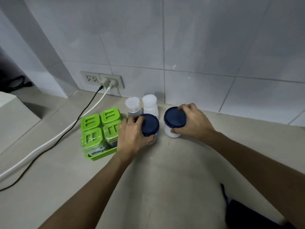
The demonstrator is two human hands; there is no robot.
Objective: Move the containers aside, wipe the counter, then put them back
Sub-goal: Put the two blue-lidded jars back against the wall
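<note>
We grip one jar in each hand. Our left hand (132,138) wraps the left blue-lidded jar (150,125) — fingers curled over the lid's far edge, thumb pressed against the white body below. Our right hand (192,122) clamps the right blue-lidded jar (175,117) the same way, thumb on the white body, fingers over the lid. Both jars stand on the counter (165,171), near each other but apart. Just behind the left-hand grip stand two pale bottles (149,104), touching or nearly so. Just outside the left hand sits a green tray (102,155) holding four green-lidded containers (100,128). Farther out on that side, two cables (66,131) run to wall sockets (102,80).
</note>
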